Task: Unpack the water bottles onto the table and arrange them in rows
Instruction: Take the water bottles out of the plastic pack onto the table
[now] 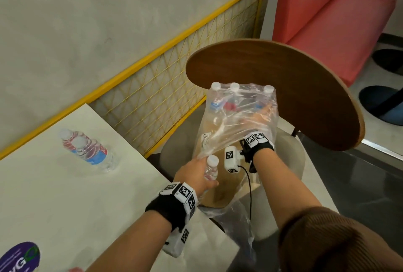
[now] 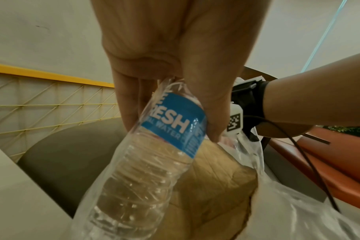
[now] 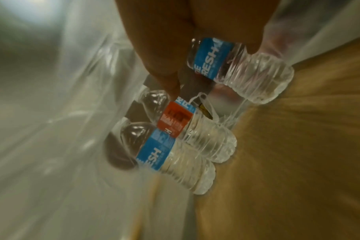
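Our left hand point(image 1: 194, 173) has its fingers and thumb curled around the upper part of a small clear plastic water bottle with a white cap and a blue label point(image 1: 210, 170). This bottle is at the open edge of the torn transparent plastic wrap point(image 1: 235, 123), and in the left wrist view a fold of the wrap lies over its neck.

Our right hand point(image 3: 187, 37) is inside the wrap. In the right wrist view, which is blurred, its fingers reach down beside a second clear bottle with a blue label point(image 3: 236, 69); we cannot tell if they really grip it.

Two more clear bottles point(image 3: 181, 138) lie side by side under it, one showing a red part of the label. The pack lies on a brown cardboard sheet point(image 1: 226, 186) on the grey seat of a chair with a round wooden back point(image 1: 294, 88).

On the white table point(image 1: 54, 195), at our left, two clear bottles with red and blue labels point(image 1: 87, 149) stand touching each other, near the yellow wire fence point(image 1: 174, 60). A purple round sticker point(image 1: 21, 256) is on the near table corner.
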The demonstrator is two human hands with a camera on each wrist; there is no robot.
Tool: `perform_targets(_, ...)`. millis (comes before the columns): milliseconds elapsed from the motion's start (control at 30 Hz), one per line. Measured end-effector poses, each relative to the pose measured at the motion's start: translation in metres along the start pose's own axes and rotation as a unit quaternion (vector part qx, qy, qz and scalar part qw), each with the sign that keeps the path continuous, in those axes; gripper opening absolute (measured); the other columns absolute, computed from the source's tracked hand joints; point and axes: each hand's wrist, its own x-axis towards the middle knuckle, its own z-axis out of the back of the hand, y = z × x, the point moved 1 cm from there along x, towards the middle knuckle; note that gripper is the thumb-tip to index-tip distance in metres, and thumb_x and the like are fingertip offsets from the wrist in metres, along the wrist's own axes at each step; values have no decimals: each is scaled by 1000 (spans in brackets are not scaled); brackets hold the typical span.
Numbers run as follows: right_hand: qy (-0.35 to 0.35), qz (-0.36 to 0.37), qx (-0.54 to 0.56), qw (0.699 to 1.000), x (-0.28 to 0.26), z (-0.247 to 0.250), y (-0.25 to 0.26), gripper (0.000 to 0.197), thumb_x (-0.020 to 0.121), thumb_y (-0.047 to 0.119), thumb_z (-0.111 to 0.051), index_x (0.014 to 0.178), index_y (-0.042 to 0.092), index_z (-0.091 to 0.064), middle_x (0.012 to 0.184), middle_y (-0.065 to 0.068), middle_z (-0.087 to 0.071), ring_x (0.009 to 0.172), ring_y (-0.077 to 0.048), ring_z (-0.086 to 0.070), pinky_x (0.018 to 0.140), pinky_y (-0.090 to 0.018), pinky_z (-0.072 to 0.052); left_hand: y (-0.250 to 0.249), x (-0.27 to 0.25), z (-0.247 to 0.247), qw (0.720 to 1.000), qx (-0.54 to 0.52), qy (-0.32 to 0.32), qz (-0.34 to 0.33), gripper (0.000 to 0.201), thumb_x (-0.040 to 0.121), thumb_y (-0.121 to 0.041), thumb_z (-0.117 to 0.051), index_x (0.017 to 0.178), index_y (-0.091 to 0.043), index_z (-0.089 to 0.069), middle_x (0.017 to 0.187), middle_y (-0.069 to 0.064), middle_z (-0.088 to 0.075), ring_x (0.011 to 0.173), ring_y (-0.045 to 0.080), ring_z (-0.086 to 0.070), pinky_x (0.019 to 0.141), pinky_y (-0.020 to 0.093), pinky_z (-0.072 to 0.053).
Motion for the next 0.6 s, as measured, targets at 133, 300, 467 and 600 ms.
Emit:
perform_targets(133,40,24,-7,999,8,0,-3,43,99,11,-41,141,3,-34,146,-15,-37,123,-24,-45,47,-8,-39,-4,3,0,1000,15,13,-11,58,74,-41,-72,125,-31,-45,122,-5,-57,112,20,-57,94,35,-47)
perform_targets(300,-6,-6,-148,989,-6,5,-4,77,84,25,-68,147,15,-25,153,-9,-28,137,-27,-33,110,-32,-31,-8,7,-1,1000,12,20,-10,59,75,-40,-71,126,-30,-44,123,-5,-56,111,20,-58,95,36,-47)
perform_targets(467,-42,43,-141,988,-7,-7,-16,65,99,30,-39,151,17,-4,159,-3,6,147,-25,0,120,-44,-5,8,8,2,998,-60,-8,24,56,70,-41,-76,119,-29,-52,114,-6,-63,104,17,-60,92,32,-48)
perform_targets(600,23,18,-133,991,-41,-33,-28,64,98,30,-43,150,8,-11,158,-4,-10,146,-27,-11,118,-36,-9,17,5,1,992,-128,-6,17,38,66,-37,-80,95,-30,-57,100,-6,-64,94,16,-63,91,36,-51)
